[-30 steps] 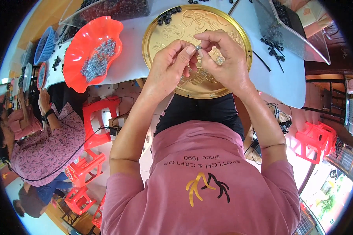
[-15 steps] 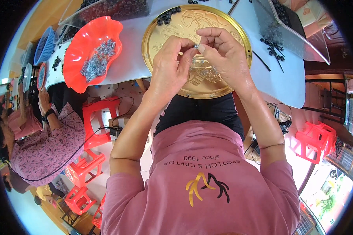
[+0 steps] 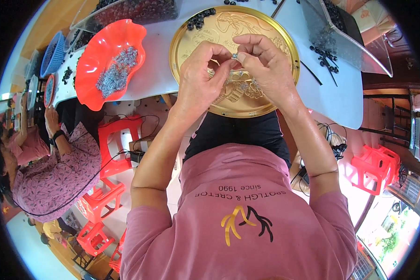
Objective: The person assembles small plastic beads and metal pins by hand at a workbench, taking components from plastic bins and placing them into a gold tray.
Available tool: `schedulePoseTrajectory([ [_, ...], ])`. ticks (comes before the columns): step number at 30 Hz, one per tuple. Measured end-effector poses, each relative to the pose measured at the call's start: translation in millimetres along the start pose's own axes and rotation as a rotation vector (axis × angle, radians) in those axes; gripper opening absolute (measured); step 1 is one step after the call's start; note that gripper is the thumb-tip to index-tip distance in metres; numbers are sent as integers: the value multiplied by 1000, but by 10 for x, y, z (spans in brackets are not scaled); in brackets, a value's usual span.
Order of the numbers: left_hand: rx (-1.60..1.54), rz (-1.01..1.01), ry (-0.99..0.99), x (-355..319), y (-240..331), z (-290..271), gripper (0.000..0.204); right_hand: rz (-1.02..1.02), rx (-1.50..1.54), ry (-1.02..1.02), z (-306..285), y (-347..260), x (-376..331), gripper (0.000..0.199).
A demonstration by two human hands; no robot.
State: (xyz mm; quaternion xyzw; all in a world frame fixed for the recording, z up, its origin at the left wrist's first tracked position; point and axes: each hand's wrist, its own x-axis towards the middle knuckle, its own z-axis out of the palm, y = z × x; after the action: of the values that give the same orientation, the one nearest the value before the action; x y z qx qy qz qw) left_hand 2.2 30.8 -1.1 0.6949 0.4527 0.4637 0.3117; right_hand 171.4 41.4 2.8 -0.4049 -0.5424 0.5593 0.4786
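Both hands meet above the round gold tray (image 3: 275, 32), which lies on the white table (image 3: 331, 93) in front of the person. The left hand (image 3: 201, 74) and the right hand (image 3: 265, 70) come together at their tips, and a small silvery metal piece (image 3: 234, 56) sits right there, pinched between the fingertips of both hands. The fingers (image 3: 221, 63) of the left hand are closed on it from the left, and the right hand's thumb and forefinger are closed on it from the right. The piece is held in the air over the middle of the tray, not touching it.

Under the hands, a few more small silvery parts lie on the tray, partly hidden. A cluster of small black beads (image 3: 199, 17) lies at the tray's far rim. To the left stands a wavy red bowl (image 3: 91, 84) holding a heap of silvery bits. A clear plastic tray (image 3: 354, 44) sits at the right.
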Motion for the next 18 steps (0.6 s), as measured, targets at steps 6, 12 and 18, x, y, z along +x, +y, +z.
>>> schedulePoseTrajectory([
  [6, -574, -303, -101, 23, 27, -19, 23, -92, -11, 14, -49, -3, 19, 30],
  [12, -675, -442, -167, 60, 2, -84, 23, -288, -243, 33, -62, 77, 40, 32],
  [18, -855, -510, -224, 75, -44, -145, 21, -530, -556, -39, -107, -50, 46, 35],
])
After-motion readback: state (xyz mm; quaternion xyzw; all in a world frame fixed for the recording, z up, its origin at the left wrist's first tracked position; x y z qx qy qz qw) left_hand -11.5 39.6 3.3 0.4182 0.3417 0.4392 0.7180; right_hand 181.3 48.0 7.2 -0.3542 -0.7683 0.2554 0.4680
